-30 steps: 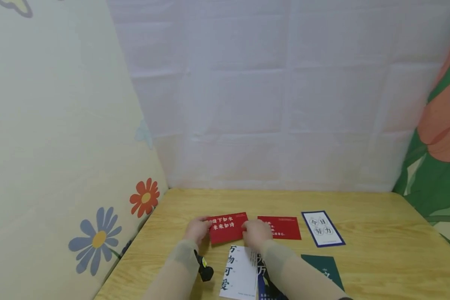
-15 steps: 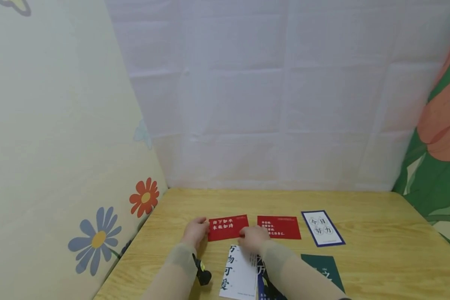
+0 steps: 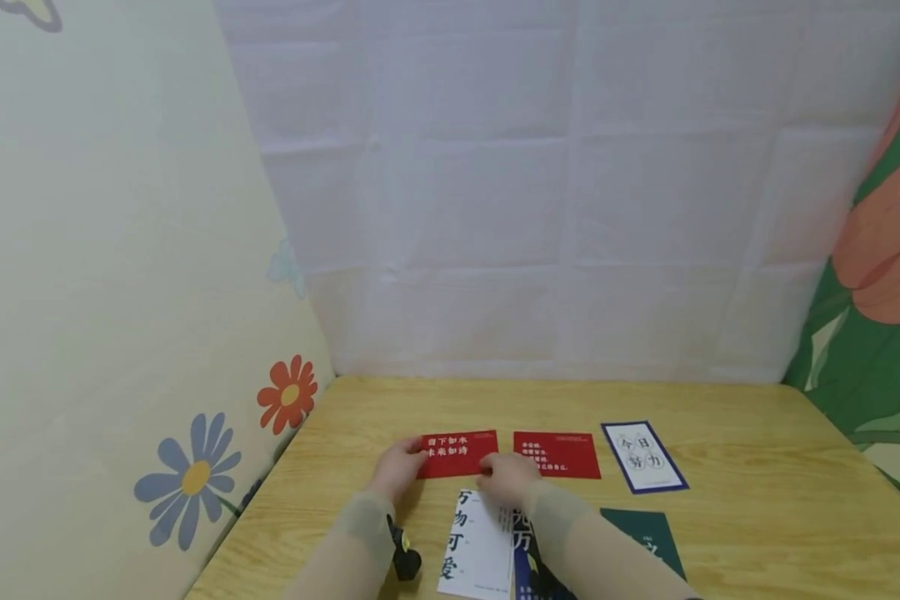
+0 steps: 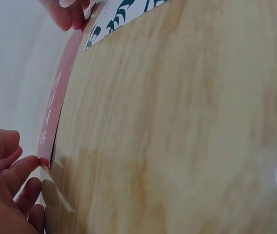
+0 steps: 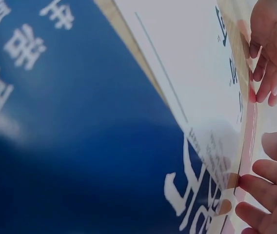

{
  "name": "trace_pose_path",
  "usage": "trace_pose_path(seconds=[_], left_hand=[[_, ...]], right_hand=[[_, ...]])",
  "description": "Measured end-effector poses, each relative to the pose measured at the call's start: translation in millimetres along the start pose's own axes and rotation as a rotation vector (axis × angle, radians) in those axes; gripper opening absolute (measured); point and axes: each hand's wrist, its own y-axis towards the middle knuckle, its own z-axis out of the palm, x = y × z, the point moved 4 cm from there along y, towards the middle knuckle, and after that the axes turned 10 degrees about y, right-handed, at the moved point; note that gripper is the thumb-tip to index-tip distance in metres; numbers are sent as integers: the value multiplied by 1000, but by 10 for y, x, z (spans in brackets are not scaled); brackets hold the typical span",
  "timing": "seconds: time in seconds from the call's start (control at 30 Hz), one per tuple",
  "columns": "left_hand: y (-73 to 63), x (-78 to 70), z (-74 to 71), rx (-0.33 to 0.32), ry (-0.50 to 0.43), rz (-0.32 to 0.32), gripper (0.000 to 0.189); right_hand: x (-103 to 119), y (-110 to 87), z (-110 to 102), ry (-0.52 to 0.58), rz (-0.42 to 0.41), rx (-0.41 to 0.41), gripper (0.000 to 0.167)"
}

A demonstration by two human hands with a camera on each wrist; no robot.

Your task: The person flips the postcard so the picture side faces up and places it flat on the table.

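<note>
A red card (image 3: 457, 458) with white characters lies on the wooden table (image 3: 780, 533), left of a second red card (image 3: 573, 454). My left hand (image 3: 397, 467) is at its left edge; the left wrist view has a fingertip touching the corner of the red card (image 4: 55, 102), with the thumb held apart. At the other end, my right hand (image 3: 510, 479) touches the near right corner. In the right wrist view, the fingers of my right hand (image 5: 275, 190) are extended against the card's edge, the thumb away from it. That hand partly covers the second red card's left end.
Nearer me lie a white card (image 3: 472, 542) with dark characters and a blue card (image 3: 523, 575), partly under my right forearm. A dark green card (image 3: 652, 533) is also partly covered by that arm. Farther right lies a blue-bordered white card (image 3: 645, 458). White cloth (image 3: 570, 208) hangs behind the table.
The left red card has turned from a slant to nearly level, roughly in line with the second red card. My right hand has shifted slightly left and nearer me.
</note>
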Motion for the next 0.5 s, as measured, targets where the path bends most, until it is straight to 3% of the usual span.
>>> trace_pose_path(seconds=[0.27, 0.5], left_hand=[[-19, -47, 55, 50, 11, 19, 45], [-24, -60, 57, 47, -23, 13, 48]], right_hand=[[-35, -33, -20, -3, -2, 1, 38], [-71, -40, -57, 39, 7, -8, 38]])
